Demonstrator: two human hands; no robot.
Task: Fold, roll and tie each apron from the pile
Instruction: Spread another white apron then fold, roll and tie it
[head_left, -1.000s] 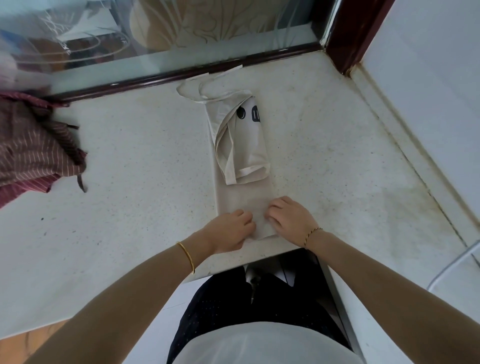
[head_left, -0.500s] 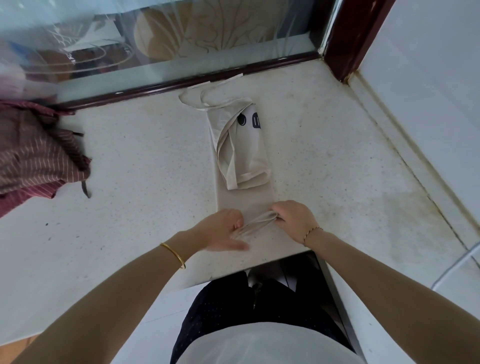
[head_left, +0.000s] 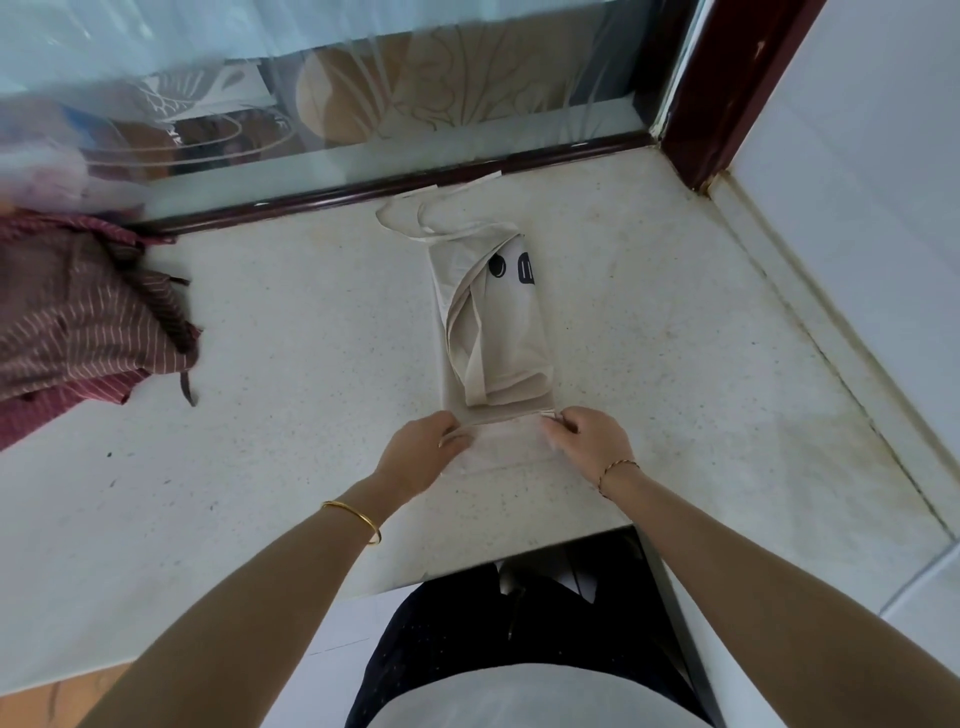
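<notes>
**Two hands on the near edge of the cream apron**

Two hands, yours, meet the folded cream apron (head_left: 491, 332) in the head view, the only view. The apron lies as a long narrow strip on the speckled counter (head_left: 291, 395), running away from you toward the dark window frame (head_left: 363, 189), its straps (head_left: 415, 221) looped at the far end, beside black printed marks (head_left: 511, 267).

Your left hand (head_left: 423, 452) has its fingers curled over the left corner of the strip's near, turned-up edge, gripping it. Your right hand (head_left: 589, 439) pinches the right corner of that same edge between thumb and fingertips (a thin rolled lip shows between the two hands).

A maroon striped pile (head_left: 78, 322) sits at the counter's left, well apart from the cream apron. A gold bangle (head_left: 358, 519) circles your left wrist, a thin bracelet (head_left: 615, 467) your right.
</notes>
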